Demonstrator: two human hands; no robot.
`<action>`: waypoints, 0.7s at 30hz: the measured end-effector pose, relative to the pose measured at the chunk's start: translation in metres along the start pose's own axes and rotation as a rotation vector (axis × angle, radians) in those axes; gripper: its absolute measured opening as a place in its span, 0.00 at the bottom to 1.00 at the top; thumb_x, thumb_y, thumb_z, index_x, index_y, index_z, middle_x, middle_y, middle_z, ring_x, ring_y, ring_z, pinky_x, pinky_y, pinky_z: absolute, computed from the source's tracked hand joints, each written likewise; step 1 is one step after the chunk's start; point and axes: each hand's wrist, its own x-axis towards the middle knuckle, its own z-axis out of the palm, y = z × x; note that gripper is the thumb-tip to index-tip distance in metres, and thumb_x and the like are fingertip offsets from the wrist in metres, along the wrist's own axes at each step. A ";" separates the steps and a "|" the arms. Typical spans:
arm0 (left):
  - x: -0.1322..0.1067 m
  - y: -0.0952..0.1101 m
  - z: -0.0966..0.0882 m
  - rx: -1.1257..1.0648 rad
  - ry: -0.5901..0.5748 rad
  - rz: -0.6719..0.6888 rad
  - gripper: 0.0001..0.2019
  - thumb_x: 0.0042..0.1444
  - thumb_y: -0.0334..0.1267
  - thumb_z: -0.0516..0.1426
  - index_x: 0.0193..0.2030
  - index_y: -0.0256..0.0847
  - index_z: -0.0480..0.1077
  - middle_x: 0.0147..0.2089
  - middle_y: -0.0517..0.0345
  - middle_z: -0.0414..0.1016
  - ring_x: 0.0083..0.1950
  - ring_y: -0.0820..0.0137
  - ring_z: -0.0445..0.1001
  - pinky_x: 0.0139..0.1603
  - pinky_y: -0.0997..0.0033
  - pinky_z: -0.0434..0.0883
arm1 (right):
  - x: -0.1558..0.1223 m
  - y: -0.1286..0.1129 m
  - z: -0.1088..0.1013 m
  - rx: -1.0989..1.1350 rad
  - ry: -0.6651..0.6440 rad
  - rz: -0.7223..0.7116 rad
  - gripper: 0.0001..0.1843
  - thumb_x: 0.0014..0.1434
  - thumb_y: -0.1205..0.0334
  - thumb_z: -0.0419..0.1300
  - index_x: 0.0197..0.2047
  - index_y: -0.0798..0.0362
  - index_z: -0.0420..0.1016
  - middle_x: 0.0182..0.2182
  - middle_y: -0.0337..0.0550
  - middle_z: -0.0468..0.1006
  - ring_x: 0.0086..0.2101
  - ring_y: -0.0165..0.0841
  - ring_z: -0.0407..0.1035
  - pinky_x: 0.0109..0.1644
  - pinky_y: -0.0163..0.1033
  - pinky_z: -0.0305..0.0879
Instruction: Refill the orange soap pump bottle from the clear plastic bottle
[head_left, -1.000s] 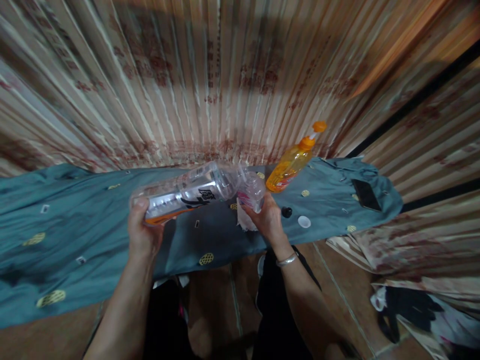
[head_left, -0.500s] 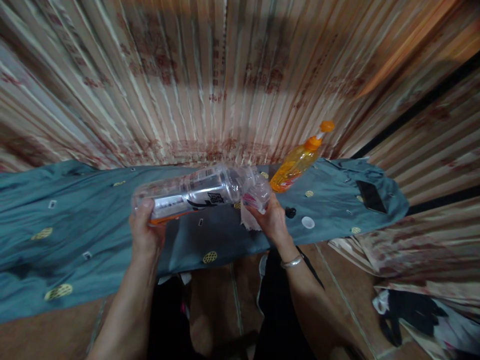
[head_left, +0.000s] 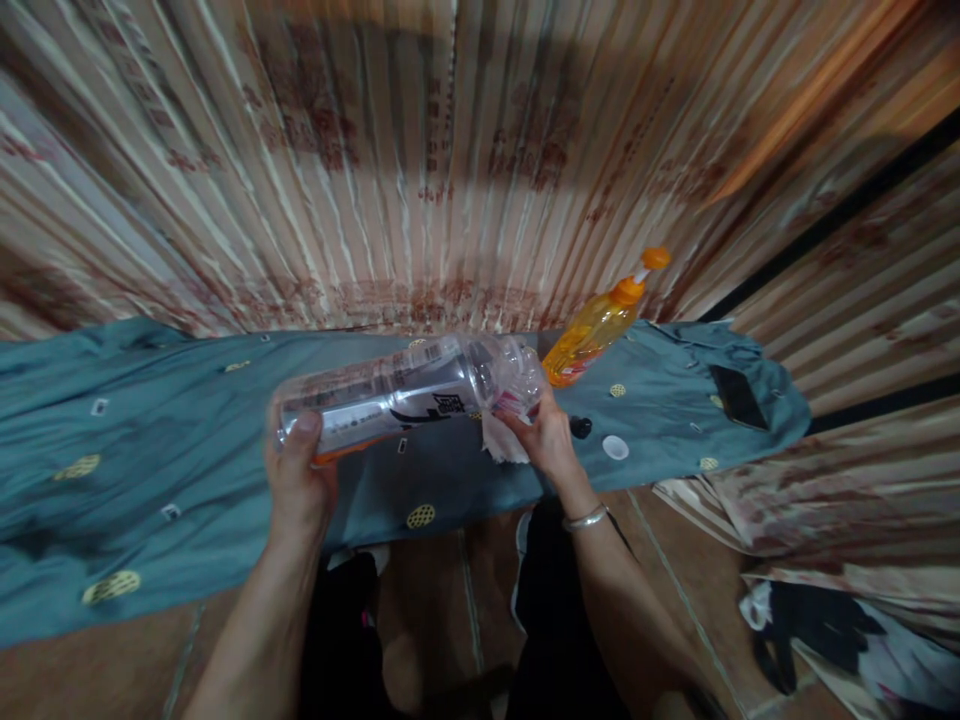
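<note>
A large clear plastic bottle (head_left: 375, 395), with a silvery label and dark characters, lies tilted across my view above the cloth. Around its base end my left hand (head_left: 304, 470) is closed, thumb on top. My right hand (head_left: 544, 430) is closed on a clear, shiny plastic piece (head_left: 517, 375) at the bottle's right end. Whether that piece is separate from the bottle or part of its neck is hard to make out. A whitish tissue-like scrap (head_left: 504, 442) shows just below my right fingers.
A pump bottle of orange-yellow liquid (head_left: 589, 340) stands beyond my right hand. Near it lie a small black object (head_left: 580, 427) and a white round lid (head_left: 615, 447). A dark phone-like slab (head_left: 739, 397) is farther right on the teal cloth (head_left: 187, 420). Pleated curtains (head_left: 375, 200) hang behind.
The large bottle and my left hand have shifted slightly right, and its left end sits a little lower. My right hand stays nearly in place, still closed on the clear plastic.
</note>
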 end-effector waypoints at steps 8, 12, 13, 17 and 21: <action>0.001 -0.009 -0.009 0.052 -0.002 0.007 0.35 0.42 0.58 0.81 0.57 0.53 0.84 0.50 0.60 0.85 0.45 0.63 0.83 0.49 0.62 0.85 | 0.003 -0.001 0.004 -0.033 0.016 0.016 0.30 0.60 0.41 0.74 0.56 0.51 0.76 0.35 0.42 0.85 0.33 0.43 0.80 0.38 0.43 0.73; 0.008 -0.011 -0.007 0.086 -0.043 0.021 0.34 0.47 0.58 0.79 0.60 0.53 0.83 0.52 0.57 0.85 0.47 0.60 0.83 0.47 0.61 0.85 | 0.005 -0.002 0.004 -0.018 0.011 0.028 0.29 0.60 0.40 0.73 0.56 0.49 0.76 0.32 0.40 0.84 0.33 0.42 0.80 0.37 0.41 0.72; 0.009 -0.011 -0.006 0.093 -0.055 0.026 0.34 0.48 0.58 0.78 0.60 0.53 0.82 0.52 0.56 0.85 0.47 0.60 0.83 0.47 0.61 0.85 | 0.005 -0.002 0.003 -0.011 0.007 0.029 0.29 0.60 0.40 0.73 0.56 0.49 0.77 0.32 0.39 0.83 0.33 0.42 0.80 0.37 0.41 0.72; 0.014 -0.010 -0.002 0.127 -0.100 0.039 0.32 0.51 0.59 0.77 0.61 0.53 0.81 0.54 0.55 0.85 0.48 0.60 0.82 0.48 0.62 0.85 | 0.006 -0.004 0.002 -0.001 -0.011 0.056 0.30 0.59 0.41 0.74 0.57 0.50 0.77 0.32 0.39 0.83 0.33 0.43 0.80 0.37 0.41 0.72; 0.022 -0.009 0.002 0.143 -0.131 0.047 0.29 0.51 0.60 0.76 0.55 0.49 0.83 0.54 0.54 0.84 0.46 0.62 0.81 0.47 0.65 0.84 | 0.006 -0.004 -0.001 0.033 -0.019 0.079 0.30 0.57 0.40 0.74 0.55 0.49 0.77 0.32 0.38 0.83 0.32 0.42 0.80 0.37 0.41 0.72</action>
